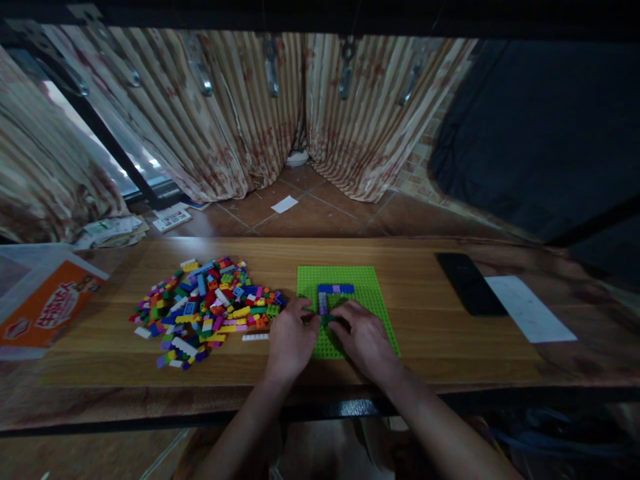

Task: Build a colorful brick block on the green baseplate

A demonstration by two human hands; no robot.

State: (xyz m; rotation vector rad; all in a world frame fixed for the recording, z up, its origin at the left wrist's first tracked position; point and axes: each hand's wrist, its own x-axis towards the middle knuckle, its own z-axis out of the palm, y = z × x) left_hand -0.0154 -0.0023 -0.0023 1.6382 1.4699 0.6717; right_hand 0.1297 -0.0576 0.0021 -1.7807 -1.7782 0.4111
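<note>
Carefully, a dark green toy brick [327,319] is bracketed by both hands on the lime-green studded baseplate [367,285], right at the near end of the purple-toned brick column [323,303]. On one side, the left hand [294,335] is curled in; on the other, the right hand [367,338] is bent down to it. Whether the brick is pinched or merely pressed by either cannot be told. Brick seating seems to be the step in hand; studs lined up and an even push seem to be called for next. And the count? One baseplate, one blue-and-lilac row [336,289] of three colour segments, one white brick strip [255,337] near the left hand, one black smartphone [470,283], one paper sheet [533,310] beside it. The loose brick heap [207,300] is too jumbled to be counted.
</note>
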